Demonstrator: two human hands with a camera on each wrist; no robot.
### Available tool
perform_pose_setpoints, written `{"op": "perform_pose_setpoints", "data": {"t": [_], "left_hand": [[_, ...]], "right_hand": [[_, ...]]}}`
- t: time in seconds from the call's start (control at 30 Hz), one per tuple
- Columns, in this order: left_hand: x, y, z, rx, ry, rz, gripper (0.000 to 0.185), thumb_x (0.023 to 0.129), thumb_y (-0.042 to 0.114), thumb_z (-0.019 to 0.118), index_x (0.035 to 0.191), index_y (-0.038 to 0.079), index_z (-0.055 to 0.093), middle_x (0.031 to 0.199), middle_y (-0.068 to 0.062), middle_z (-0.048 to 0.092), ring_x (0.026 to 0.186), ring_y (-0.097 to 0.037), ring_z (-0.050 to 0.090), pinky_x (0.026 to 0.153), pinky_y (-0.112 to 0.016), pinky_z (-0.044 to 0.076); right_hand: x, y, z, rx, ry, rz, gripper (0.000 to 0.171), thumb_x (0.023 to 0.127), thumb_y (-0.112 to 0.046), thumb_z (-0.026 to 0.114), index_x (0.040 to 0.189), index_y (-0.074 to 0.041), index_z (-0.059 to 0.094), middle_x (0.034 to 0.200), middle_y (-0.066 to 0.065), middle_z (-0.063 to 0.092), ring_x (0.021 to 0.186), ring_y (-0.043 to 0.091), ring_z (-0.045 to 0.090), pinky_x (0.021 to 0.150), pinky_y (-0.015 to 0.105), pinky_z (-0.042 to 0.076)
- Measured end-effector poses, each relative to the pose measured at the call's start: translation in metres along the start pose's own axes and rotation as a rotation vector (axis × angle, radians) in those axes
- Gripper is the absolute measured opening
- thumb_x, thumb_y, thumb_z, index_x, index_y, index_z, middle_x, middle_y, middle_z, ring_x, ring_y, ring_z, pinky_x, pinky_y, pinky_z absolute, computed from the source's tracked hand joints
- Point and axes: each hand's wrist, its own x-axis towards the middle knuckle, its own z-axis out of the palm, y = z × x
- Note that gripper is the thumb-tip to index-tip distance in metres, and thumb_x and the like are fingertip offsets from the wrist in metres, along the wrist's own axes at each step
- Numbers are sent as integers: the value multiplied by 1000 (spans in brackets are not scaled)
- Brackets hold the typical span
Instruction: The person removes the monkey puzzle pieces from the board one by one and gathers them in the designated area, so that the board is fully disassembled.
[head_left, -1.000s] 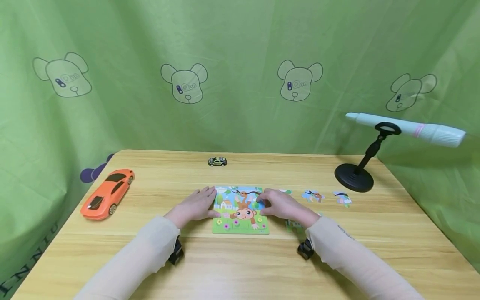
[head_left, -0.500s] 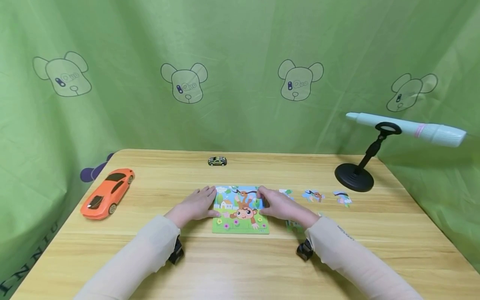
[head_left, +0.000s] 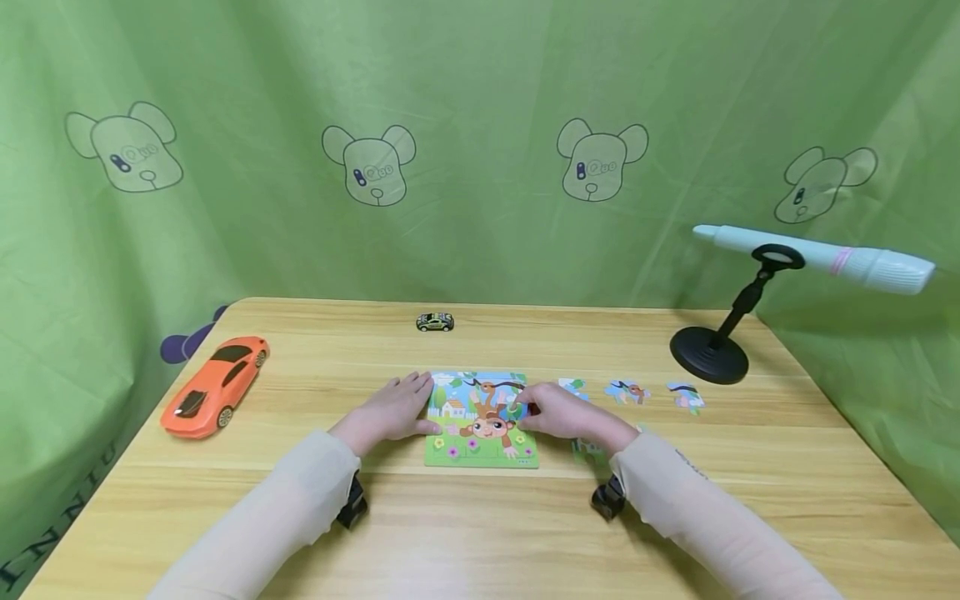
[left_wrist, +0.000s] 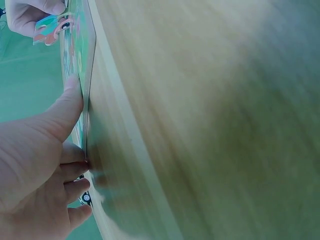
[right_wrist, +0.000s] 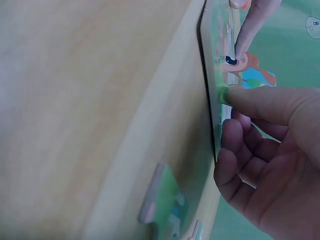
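Note:
A monkey puzzle board point(head_left: 480, 437) lies flat on the wooden table point(head_left: 480, 533) in front of me. My left hand point(head_left: 408, 404) rests flat on the table against the board's left edge, fingers straight, with the thumb point(left_wrist: 67, 107) lying on the board's rim. My right hand point(head_left: 525, 408) is at the board's right edge and pinches a puzzle piece point(left_wrist: 50, 27) between thumb point(right_wrist: 250, 102) and forefinger, low over the picture by the monkey's head. Both sleeves are beige.
Loose puzzle pieces point(head_left: 626, 392) lie in a row right of the board, and a green one point(head_left: 588, 452) sits under my right wrist. An orange toy car point(head_left: 216, 387) is at the left, a small car point(head_left: 434, 322) at the back, and a black stand point(head_left: 708, 354) with a pale wand at the right.
My right hand has slid a little toward me along the board's right side with the piece. The left hand and the board have stayed where they were.

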Motion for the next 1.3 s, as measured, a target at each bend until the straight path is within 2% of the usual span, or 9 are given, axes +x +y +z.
{"op": "perform_pose_setpoints", "data": {"t": [0.23, 0.33, 0.4, 0.47, 0.6, 0.77, 0.97, 1.17, 1.3], "left_hand": [[0, 0, 0, 0, 2, 1, 84, 86, 50, 54, 142, -6, 25, 148, -18, 19, 136, -33, 16, 109, -46, 15], [0, 0, 0, -1, 2, 2, 83, 86, 50, 54, 142, -5, 25, 148, -18, 19, 136, -33, 16, 109, -46, 15], [0, 0, 0, -1, 2, 2, 83, 86, 50, 54, 142, -5, 25, 148, -18, 20, 136, -32, 16, 109, -46, 15], [0, 0, 0, -3, 3, 1, 83, 86, 50, 54, 142, -5, 25, 148, -18, 20, 136, -33, 16, 109, -46, 15], [-1, 0, 0, -10, 0, -1, 83, 86, 49, 54, 142, -5, 25, 148, -18, 19, 136, -33, 16, 109, -46, 15], [-1, 0, 0, -5, -2, -2, 83, 86, 50, 54, 142, -5, 25, 148, -18, 19, 136, -33, 16, 109, -46, 15], [-2, 0, 0, -3, 1, 2, 83, 86, 50, 54, 142, -5, 25, 148, -18, 20, 135, -33, 17, 109, -46, 15], [-1, 0, 0, -1, 8, 7, 83, 86, 50, 54, 141, -6, 25, 148, -18, 20, 135, -33, 17, 109, -46, 15], [-1, 0, 0, 1, 11, 9, 83, 86, 50, 54, 141, -6, 25, 148, -18, 20, 135, -33, 17, 109, -47, 16]], "right_hand": [[-2, -2, -3, 22, -24, 4, 14, 90, -8, 59, 76, -10, 58, 67, -2, 47, 59, 12, 41, 53, 25, 35], [-9, -2, -7, 75, 5, 29, 7, 91, -8, 56, 91, -7, 64, 76, -1, 53, 66, 14, 46, 57, 27, 41], [-15, -1, -11, 113, 43, 37, 13, 91, -7, 57, 103, -5, 61, 80, 0, 54, 70, 15, 48, 59, 28, 43], [-21, 2, -15, 144, 99, 28, 19, 89, -4, 59, 108, -4, 57, 81, 1, 53, 72, 16, 49, 61, 28, 45], [-36, 10, -25, 181, 182, -5, 17, 86, -1, 61, 99, -5, 50, 78, 2, 49, 72, 18, 47, 61, 29, 44], [-59, 27, -38, 235, 230, 25, 7, 91, -9, 58, 91, -5, 52, 75, 3, 46, 66, 18, 44, 54, 27, 40], [-89, 48, -53, 319, 261, 83, 15, 95, -16, 53, 89, -2, 55, 68, 5, 46, 58, 17, 44, 49, 28, 42], [-118, 71, -63, 310, 311, 136, 17, 93, -16, 56, 87, 0, 57, 69, 4, 51, 59, 13, 46, 50, 28, 44], [-139, 83, -70, 299, 332, 184, 17, 92, -15, 57, 87, 1, 57, 69, 6, 53, 62, 16, 49, 54, 30, 46]]}}
